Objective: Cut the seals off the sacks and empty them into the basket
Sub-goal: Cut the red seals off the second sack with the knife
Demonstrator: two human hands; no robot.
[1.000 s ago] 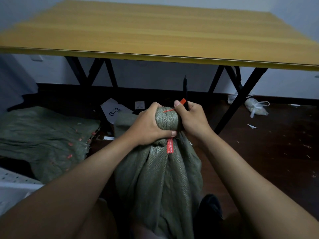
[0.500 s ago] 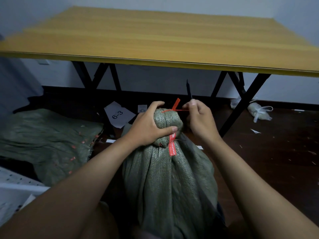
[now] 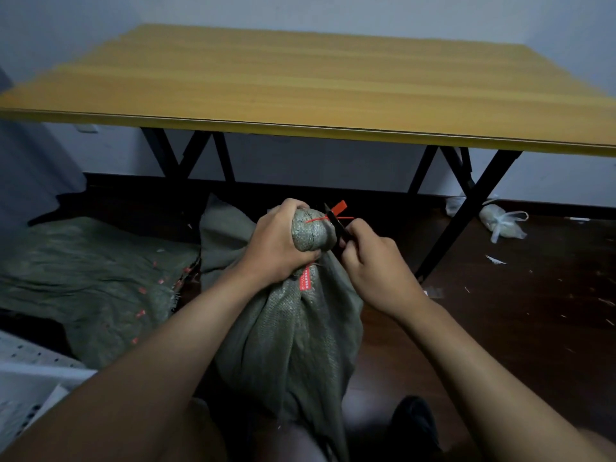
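A green woven sack stands upright between my knees, its neck bunched into a knob. My left hand grips that neck from the left. A thin red seal loops over the top of the knob, its tag sticking up to the right, and a second red tag hangs below my left hand. My right hand holds a small black cutter, whose tip is at the red seal's strap.
A yellow wooden folding table on black legs stands just ahead. Flattened green sacks lie on the floor at left. A white perforated basket shows at the lower left corner. A white plastic bag lies by the right table leg.
My right hand dropped lower and brought the black cutter's tip down onto the red seal strap. The view shifted, so the table looks farther away. My left hand kept its grip on the neck.
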